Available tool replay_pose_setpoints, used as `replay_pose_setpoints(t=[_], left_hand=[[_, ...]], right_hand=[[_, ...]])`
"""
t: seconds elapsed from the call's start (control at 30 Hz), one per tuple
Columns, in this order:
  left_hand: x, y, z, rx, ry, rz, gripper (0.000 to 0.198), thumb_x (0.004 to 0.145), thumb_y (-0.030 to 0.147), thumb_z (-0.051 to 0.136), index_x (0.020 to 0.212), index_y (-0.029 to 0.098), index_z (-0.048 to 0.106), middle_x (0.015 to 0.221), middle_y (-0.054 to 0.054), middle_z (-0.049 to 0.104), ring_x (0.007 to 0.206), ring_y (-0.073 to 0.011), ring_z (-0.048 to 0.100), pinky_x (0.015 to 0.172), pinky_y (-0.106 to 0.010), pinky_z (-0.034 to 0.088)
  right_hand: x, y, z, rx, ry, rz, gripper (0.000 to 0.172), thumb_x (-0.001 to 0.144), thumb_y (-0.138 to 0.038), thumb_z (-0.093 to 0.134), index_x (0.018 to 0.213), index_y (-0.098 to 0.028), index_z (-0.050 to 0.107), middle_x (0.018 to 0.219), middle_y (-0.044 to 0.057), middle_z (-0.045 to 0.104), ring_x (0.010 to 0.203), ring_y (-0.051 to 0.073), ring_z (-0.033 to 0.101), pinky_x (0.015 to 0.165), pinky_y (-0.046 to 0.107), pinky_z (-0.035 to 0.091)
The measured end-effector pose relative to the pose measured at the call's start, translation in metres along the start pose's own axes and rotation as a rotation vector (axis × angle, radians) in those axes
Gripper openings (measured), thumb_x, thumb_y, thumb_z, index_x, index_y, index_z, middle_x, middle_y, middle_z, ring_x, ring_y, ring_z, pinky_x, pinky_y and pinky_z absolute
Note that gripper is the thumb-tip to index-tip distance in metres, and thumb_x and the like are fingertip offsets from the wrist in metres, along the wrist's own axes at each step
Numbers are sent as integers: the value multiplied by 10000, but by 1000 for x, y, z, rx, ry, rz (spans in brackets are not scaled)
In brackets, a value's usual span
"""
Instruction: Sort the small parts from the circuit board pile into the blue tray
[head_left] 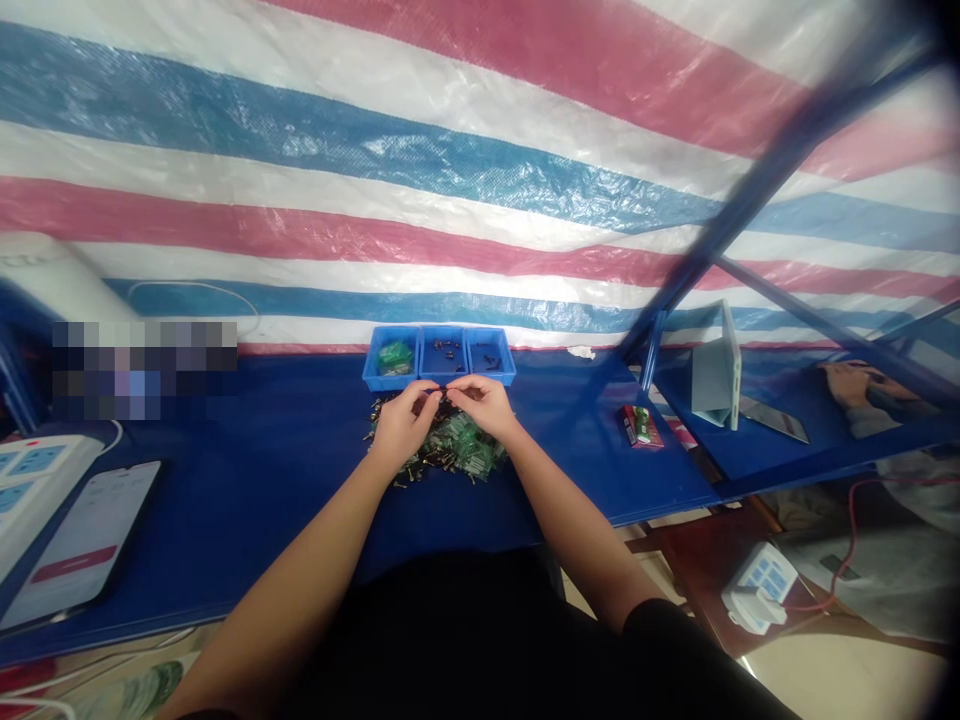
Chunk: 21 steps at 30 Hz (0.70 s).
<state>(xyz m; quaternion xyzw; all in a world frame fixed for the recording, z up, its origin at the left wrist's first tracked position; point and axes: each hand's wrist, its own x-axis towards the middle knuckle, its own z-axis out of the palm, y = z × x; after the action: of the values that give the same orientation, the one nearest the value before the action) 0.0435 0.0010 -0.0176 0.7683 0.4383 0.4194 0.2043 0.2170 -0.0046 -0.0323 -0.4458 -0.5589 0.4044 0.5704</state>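
A small dark piece [445, 388], its shape too small to be made out, was held over a heap of metal parts and green plastic [461, 445]. It was pinched by the left hand [405, 425] and the right hand [484, 405], fingertips nearly closed. Just beyond, three blue bins [391, 384] were lined up on the blue table [277, 480]; a phone [82, 540] was seen well to the left.
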Motion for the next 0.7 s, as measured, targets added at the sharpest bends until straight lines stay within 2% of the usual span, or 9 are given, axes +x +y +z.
replay_pose_setpoints(t=[0.07, 0.23, 0.37, 0.7], left_hand=[[0, 0, 0, -9, 1, 7, 305, 904, 420, 512, 1105, 220, 626, 800, -1, 696, 693, -135, 639, 675, -227, 476], [1, -4, 2, 18, 18, 24, 241, 913, 385, 502, 994, 213, 651, 828, -11, 706, 695, -130, 639, 671, -225, 467], [1, -6, 3, -6, 3, -19, 238, 917, 380, 494, 1033, 206, 608, 820, -12, 712, 714, -141, 659, 664, -232, 473], [0, -5, 3, -45, -36, -2, 230, 922, 385, 479, 1031, 205, 575, 848, -19, 708, 754, -148, 667, 676, -241, 479]], right_hand=[[0, 1, -1, 0, 8, 2, 329, 713, -468, 727, 878, -184, 712, 831, 54, 717, 713, 168, 657, 705, 311, 551], [1, -1, 0, 30, -12, 11, 330, 704, -457, 737, 883, -181, 716, 837, 58, 722, 714, 176, 666, 710, 321, 556], [0, -4, 1, 69, -17, 20, 333, 695, -459, 747, 877, -182, 715, 804, 49, 717, 674, 172, 668, 686, 322, 562], [-1, -6, 1, 72, -46, 27, 340, 694, -455, 748, 906, -191, 722, 836, 49, 724, 696, 172, 675, 702, 325, 574]])
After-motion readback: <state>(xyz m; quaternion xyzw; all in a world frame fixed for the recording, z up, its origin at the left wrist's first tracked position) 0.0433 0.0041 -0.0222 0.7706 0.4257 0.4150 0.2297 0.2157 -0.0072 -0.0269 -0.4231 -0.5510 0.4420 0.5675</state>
